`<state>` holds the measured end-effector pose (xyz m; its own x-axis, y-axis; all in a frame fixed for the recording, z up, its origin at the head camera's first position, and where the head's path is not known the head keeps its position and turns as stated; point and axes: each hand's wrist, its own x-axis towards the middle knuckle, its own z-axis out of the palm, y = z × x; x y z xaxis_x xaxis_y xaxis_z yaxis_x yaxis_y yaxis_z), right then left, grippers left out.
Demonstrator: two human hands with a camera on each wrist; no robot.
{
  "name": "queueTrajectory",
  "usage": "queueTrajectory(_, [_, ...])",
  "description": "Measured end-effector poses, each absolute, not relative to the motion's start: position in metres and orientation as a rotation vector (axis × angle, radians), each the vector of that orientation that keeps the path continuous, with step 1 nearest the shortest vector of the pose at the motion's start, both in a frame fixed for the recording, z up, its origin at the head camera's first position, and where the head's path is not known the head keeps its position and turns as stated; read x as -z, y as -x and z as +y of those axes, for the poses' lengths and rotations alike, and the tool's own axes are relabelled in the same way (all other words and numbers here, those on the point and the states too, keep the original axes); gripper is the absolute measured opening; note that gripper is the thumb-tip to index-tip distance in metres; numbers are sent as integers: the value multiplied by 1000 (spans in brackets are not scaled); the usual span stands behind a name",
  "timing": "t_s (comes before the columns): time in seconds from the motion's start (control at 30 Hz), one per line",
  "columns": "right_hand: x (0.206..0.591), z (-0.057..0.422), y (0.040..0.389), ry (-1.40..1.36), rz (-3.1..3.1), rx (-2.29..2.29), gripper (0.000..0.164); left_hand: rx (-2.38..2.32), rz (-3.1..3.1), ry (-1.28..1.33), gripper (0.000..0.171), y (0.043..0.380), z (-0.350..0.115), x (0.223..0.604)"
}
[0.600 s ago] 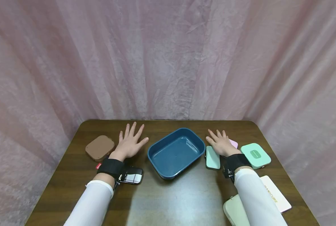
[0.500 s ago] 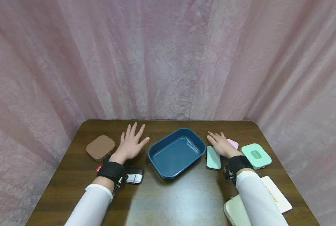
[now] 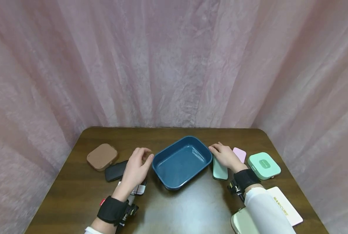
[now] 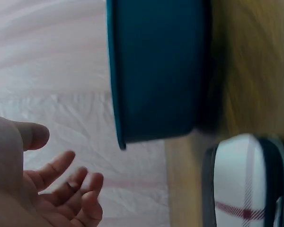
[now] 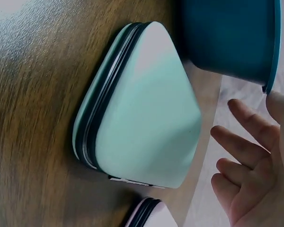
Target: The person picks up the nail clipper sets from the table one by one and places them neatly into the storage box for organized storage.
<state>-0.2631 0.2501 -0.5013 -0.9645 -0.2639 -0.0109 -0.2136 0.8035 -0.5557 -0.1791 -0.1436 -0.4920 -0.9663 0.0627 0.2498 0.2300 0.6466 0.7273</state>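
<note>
A blue rectangular basin (image 3: 182, 165) stands mid-table between my hands. My left hand (image 3: 135, 170) is at its left side, fingers loosely bent and holding nothing; the left wrist view shows a gap between them and the basin wall (image 4: 158, 71). Below that hand lies a plaid case (image 4: 239, 182), partly hidden in the head view. At the basin's right corner hovers my right hand (image 3: 227, 157), thumb right at the rim, other fingers relaxed and apart. Under it sits a mint zip case (image 5: 146, 109), with a pink case (image 3: 239, 154) just beyond.
On the left lie a brown case (image 3: 102, 157) and a black case (image 3: 114, 171). To the right are a mint-green square case (image 3: 264, 165), a white box marked MANICURE (image 3: 285, 206) and a pale green case (image 3: 245, 221). A pink curtain (image 3: 174, 65) hangs behind the table.
Both hands have drawn their spread fingers in. The left hand has moved back toward me, uncovering the black case; the right has come nearer the basin's rim.
</note>
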Motion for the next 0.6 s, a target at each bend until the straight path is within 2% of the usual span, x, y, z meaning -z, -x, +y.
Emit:
queueTrajectory(0.07, [501, 248, 263, 369, 2895, 878, 44, 1220, -2672, 218, 23, 171, -141, 491])
queueTrajectory(0.23, [499, 245, 260, 359, 2896, 889, 38, 1200, -2868, 186, 51, 154, -133, 490])
queueTrajectory(0.33, [499, 244, 259, 358, 2902, 904, 35, 1180, -3004, 157, 59, 149, -128, 491])
queueTrajectory(0.6, [499, 242, 256, 289, 2853, 978, 35, 1148, -3095, 94, 56, 148, -119, 505])
